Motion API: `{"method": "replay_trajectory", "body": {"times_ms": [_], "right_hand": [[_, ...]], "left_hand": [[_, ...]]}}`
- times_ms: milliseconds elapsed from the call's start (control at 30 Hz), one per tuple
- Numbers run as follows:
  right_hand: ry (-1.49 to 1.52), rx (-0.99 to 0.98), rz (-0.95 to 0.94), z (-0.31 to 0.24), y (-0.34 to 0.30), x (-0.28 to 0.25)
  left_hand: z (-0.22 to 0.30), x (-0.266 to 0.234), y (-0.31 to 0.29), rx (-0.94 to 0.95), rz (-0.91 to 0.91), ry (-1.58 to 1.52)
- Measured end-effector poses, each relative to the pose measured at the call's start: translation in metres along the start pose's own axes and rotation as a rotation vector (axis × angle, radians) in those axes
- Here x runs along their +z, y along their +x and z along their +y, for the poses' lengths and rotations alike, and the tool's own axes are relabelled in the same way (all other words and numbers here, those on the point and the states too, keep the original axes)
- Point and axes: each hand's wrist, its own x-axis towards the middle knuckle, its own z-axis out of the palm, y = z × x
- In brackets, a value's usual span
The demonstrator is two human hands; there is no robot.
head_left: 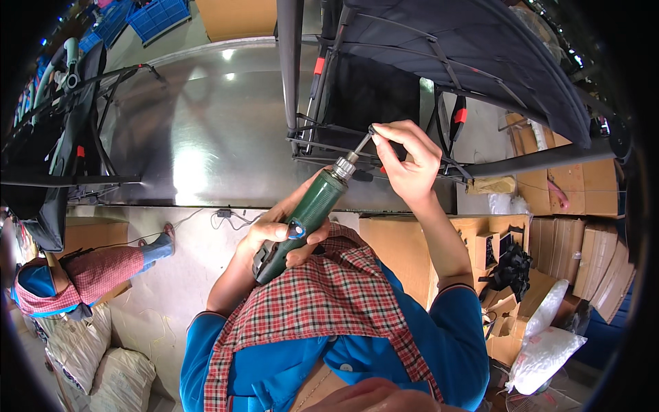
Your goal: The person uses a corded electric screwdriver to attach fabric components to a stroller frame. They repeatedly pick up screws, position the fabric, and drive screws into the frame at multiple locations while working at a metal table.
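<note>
A shiny metal table [240,137] spreads across the upper middle of the frame, and at its right stands a black tubular frame with dark fabric [467,44], reaching to the upper right. A second dark frame [55,154] fills the left edge. Cardboard boxes [398,250] sit right of centre, and at lower left I see a co-worker [89,278] in a checked apron. The white plastic bag [549,353] at lower right seems to carry faint reddish print, too small for me to read. At centre, the left hand [278,237] has its fingers wrapped round a green power driver [316,202], tilted up to the right; any marking on it is unreadable from here. The right hand [415,158] pinches thumb and forefinger together on a small dark piece [372,130] at the driver's tip, just in front of the black frame.
</note>
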Motion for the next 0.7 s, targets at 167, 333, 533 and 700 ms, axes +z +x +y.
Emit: {"method": "replay_trajectory", "body": {"times_ms": [167,333,533,700], "right_hand": [[0.205,0.236,0.025,0.003,-0.008,0.004],[0.564,0.531,0.045,-0.002,-0.009,0.001],[0.693,0.626,0.032,-0.017,-0.010,-0.005],[0.641,0.623,0.061,-0.033,-0.014,-0.004]], "left_hand": [[0.005,0.005,0.001,0.006,0.027,0.173],[0.006,0.006,-0.005,0.011,0.016,0.189],[0.007,0.005,-0.011,0.034,0.014,0.115],[0.009,0.008,-0.012,0.090,0.043,0.258]]}}
